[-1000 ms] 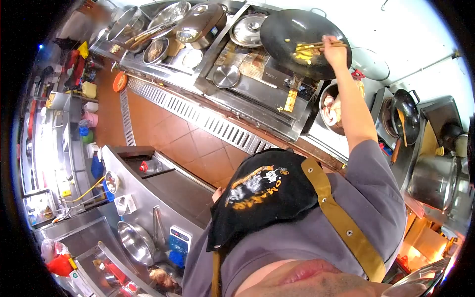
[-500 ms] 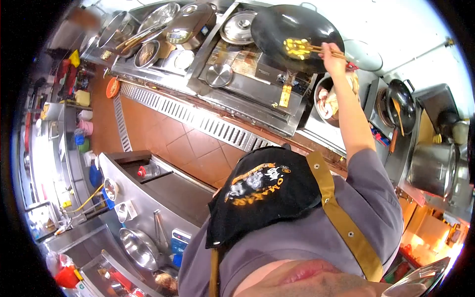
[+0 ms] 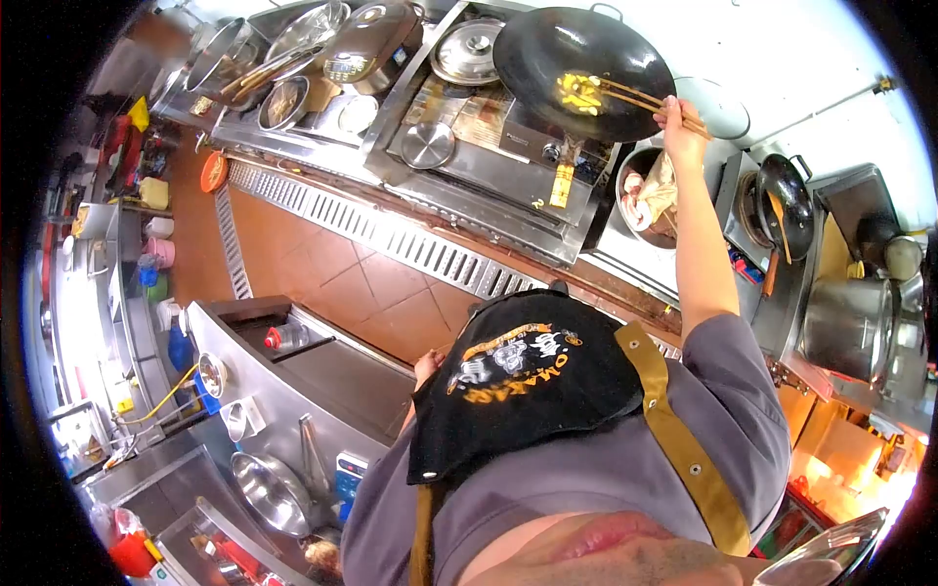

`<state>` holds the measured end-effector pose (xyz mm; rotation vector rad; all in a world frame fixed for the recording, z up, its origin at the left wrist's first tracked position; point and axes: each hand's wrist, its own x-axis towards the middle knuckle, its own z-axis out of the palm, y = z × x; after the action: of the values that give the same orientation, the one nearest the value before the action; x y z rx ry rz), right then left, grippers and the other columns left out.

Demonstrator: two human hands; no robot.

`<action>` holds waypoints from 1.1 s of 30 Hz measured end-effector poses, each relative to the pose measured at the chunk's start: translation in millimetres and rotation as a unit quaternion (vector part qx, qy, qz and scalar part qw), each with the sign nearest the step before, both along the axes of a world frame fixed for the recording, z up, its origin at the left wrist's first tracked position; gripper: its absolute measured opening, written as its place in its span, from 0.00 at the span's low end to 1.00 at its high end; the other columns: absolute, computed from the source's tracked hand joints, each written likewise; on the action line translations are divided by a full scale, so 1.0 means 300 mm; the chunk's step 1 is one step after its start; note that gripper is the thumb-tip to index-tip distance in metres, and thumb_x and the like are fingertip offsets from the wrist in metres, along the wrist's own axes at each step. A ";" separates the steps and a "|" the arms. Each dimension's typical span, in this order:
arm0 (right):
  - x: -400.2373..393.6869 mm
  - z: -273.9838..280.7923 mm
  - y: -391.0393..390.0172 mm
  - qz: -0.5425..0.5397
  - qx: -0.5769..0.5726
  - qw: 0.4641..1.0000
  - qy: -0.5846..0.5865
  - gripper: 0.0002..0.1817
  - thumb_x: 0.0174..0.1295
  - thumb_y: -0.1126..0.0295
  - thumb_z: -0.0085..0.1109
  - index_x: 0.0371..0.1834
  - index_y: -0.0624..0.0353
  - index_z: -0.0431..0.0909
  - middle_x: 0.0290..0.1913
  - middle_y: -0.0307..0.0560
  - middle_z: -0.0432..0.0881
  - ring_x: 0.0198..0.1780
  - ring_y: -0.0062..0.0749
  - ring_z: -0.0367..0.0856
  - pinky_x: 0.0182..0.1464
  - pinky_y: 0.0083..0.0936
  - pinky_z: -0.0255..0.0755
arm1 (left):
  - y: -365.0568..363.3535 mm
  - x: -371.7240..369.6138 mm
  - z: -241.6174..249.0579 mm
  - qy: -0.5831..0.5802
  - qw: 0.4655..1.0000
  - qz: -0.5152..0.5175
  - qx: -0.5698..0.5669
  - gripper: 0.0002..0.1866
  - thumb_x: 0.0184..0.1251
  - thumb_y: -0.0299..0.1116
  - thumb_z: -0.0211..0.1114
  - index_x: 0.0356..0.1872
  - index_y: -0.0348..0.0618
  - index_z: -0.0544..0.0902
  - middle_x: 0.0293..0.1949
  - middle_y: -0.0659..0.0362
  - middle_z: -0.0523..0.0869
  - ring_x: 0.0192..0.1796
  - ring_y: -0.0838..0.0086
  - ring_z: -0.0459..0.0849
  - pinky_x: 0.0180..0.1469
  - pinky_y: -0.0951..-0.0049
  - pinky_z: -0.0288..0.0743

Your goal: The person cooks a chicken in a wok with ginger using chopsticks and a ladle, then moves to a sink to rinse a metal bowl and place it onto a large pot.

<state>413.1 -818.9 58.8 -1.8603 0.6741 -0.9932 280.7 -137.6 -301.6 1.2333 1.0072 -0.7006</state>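
My right hand [image 3: 676,119] grips a pair of long wooden chopsticks [image 3: 633,95] at their rear end, over the right rim of a large black wok [image 3: 547,49]. Their tips reach into yellow pieces of food [image 3: 580,94] lying low in the wok. Below that wrist stands a pot [image 3: 633,230] with pale pink meat [image 3: 637,201] and a tan wrapping inside. At the left edge of the black apron, part of my left hand [image 3: 426,366] shows beside the steel counter; its fingers are too small and covered to read.
Left of the wok sit a lidded steel pot [image 3: 474,54], a small round steel lid [image 3: 428,146] and a rice cooker [image 3: 371,44]. A second wok [image 3: 789,210] with a wooden spatula is at right. Behind me runs a steel counter [image 3: 293,391]; a floor grate [image 3: 391,230] lies between.
My right hand has shifted slightly right and down, with the chopsticks now more spread over the food. My left hand has come into view beside the apron.
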 end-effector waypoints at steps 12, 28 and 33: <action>-0.020 -0.080 0.142 0.006 0.004 0.999 0.047 0.14 0.70 0.60 0.54 0.40 0.60 0.79 0.29 0.45 0.84 0.31 0.24 0.84 0.33 0.22 0.74 | 0.212 0.047 0.122 -0.023 0.979 -0.189 0.071 0.07 0.66 0.32 0.55 0.30 0.40 0.72 0.19 0.55 0.74 0.19 0.70 0.72 0.20 0.70 0.66; -0.334 0.179 0.032 0.084 -0.119 0.986 0.078 0.21 0.73 0.56 0.46 0.48 0.67 0.77 0.37 0.53 0.83 0.39 0.43 0.81 0.44 0.38 0.77 | -0.267 -0.521 0.251 -0.050 0.920 -0.137 0.365 0.20 0.58 0.45 0.60 0.42 0.42 0.87 0.45 0.47 0.86 0.50 0.54 0.84 0.54 0.60 0.76; -0.227 0.172 -0.035 0.121 -0.234 0.960 0.098 0.20 0.70 0.57 0.48 0.40 0.65 0.79 0.34 0.56 0.83 0.34 0.47 0.81 0.37 0.41 0.75 | -0.494 -0.968 0.262 0.001 0.953 -0.087 0.289 0.21 0.63 0.47 0.57 0.40 0.40 0.87 0.42 0.45 0.86 0.48 0.54 0.85 0.53 0.58 0.76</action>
<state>345.0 -829.2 110.4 -2.4128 0.3244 -0.8634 -9.8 -285.7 -223.1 1.8479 1.1565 -0.5545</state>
